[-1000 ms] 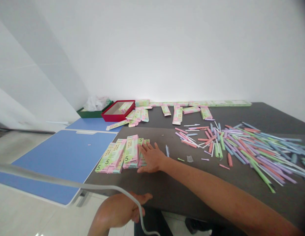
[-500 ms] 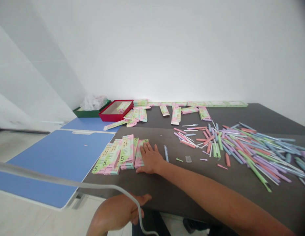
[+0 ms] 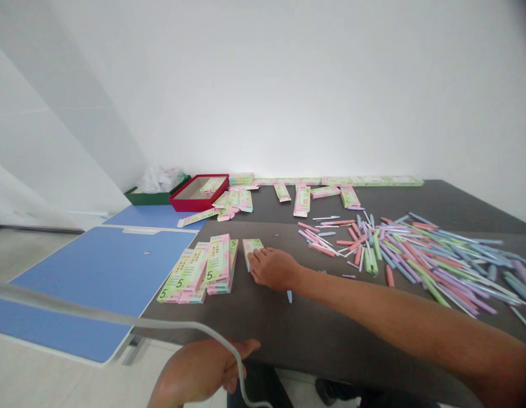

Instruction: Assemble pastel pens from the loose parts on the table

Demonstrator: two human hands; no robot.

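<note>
Left of the heap of pens (image 3: 419, 258), a slim pink-and-green carton (image 3: 251, 246) lies on the dark table (image 3: 296, 340), its far end showing and its near part hidden under the right hand (image 3: 273, 268). That hand's fingers bend down over the carton and touch it; the thumb is hidden, so I cannot tell whether they are clamped on it or merely resting. Nearer the body than the heap and well to its left, the left hand (image 3: 216, 365) hangs by the table edge, thumb apart from the curled fingers, with nothing visible in its grasp; a pale cable (image 3: 169, 323) crosses in front.

Farther left of the heap than the carton, similar cartons (image 3: 218, 258) lie in overlapping piles. Behind the heap and far to its left sits a red box (image 3: 195, 203).

Judging by its look, the carton is thin card: light, fairly stiff along its length, perhaps a little slick on the printed face, and easily dented at the broad sides. Its long side edges, about midway, seem the best hold, with thumb and fingers opposed and only gentle pressure; pinching the end flaps could crease them.
</note>
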